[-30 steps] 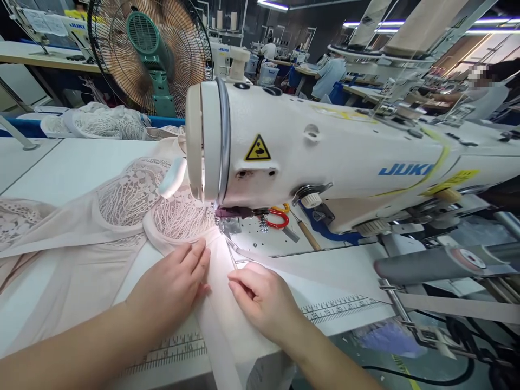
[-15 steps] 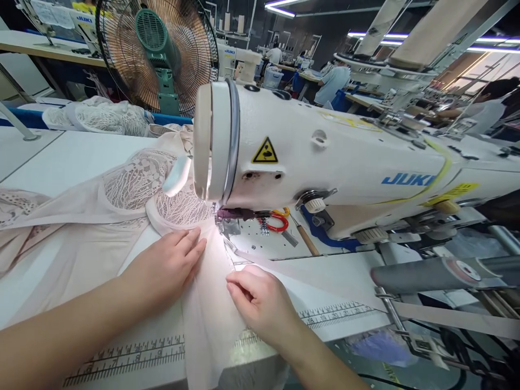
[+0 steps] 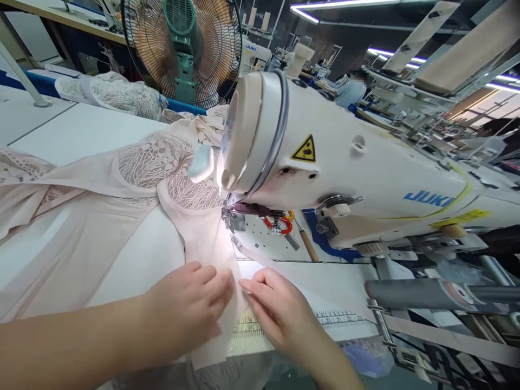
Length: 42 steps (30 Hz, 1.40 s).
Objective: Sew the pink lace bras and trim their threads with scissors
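A pale pink lace bra-like garment (image 3: 195,187) lies partly under the needle area (image 3: 228,212) of a white sewing machine (image 3: 345,162). Its plain fabric panel (image 3: 203,233) runs from there toward me. My left hand (image 3: 187,303) is closed, its fingers curled on this panel below the needle. Thumb and fingertips of my right hand (image 3: 284,309) pinch the panel's right edge, close beside the left fingers. From the needle area a narrow pale tape (image 3: 260,255) stretches off to the right. The left fingertips are partly hidden behind the hand.
Red-handled scissors (image 3: 280,225) and a wooden-handled tool (image 3: 309,246) lie under the machine arm. A grey roller (image 3: 406,292) stands at right. Behind the table are a fan (image 3: 182,49) and a pile of lace pieces (image 3: 117,95). A ruler strip (image 3: 337,318) marks the front edge.
My left hand has moved from flat on the fabric near the needle down toward me and closed beside my right hand. The right hand keeps its pinch. The camera view has shifted.
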### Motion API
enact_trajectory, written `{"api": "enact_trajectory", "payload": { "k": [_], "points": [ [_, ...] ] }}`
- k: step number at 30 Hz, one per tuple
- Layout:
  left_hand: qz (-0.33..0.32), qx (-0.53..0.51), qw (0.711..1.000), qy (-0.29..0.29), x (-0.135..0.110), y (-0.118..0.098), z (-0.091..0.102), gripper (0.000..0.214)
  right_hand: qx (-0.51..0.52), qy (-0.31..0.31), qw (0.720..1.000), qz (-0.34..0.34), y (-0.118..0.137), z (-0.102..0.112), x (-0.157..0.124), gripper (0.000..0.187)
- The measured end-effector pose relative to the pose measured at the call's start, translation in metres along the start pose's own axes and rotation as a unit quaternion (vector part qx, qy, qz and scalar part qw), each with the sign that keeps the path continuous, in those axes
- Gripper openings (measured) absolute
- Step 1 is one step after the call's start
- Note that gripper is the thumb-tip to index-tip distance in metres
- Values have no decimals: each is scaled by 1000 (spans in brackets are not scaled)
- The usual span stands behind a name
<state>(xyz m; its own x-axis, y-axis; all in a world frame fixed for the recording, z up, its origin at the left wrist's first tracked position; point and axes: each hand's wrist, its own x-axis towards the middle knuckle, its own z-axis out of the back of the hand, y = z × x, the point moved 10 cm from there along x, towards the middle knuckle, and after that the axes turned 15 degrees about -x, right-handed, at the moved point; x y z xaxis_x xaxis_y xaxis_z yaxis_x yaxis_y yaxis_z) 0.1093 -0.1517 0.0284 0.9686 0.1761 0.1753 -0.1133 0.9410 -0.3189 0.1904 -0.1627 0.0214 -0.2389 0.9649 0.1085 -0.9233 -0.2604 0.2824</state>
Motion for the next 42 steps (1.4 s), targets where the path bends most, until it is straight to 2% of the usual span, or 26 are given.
{"api": "enact_trajectory", "payload": {
  "k": [2,4,8,12,17,19,33,42],
  "points": [
    [-4,18,999,33,-1,-3,-6,45,-21,1,1000,16,-2,5,-3,29],
    [-17,23,999,41,-3,-4,-6,47,-39,-2,998,42,0,7,-5,34],
    [-73,13,997,25,-8,-8,-2,43,-81,-2,992,94,8,6,-7,38],
    [-111,-1,994,15,-15,-14,-1,36,-90,6,989,118,11,1,-12,37],
    [-99,-40,990,92,-19,-15,-7,49,-88,22,989,113,9,-3,-19,41],
    [-93,-45,989,103,-19,-13,-6,53,-89,27,990,110,9,-4,-19,41],
    [-57,-80,995,33,-23,20,4,50,-162,19,981,105,14,-6,4,41],
    [-83,-59,995,25,-18,35,14,42,-207,20,972,108,13,-5,23,42]
  ]
}}
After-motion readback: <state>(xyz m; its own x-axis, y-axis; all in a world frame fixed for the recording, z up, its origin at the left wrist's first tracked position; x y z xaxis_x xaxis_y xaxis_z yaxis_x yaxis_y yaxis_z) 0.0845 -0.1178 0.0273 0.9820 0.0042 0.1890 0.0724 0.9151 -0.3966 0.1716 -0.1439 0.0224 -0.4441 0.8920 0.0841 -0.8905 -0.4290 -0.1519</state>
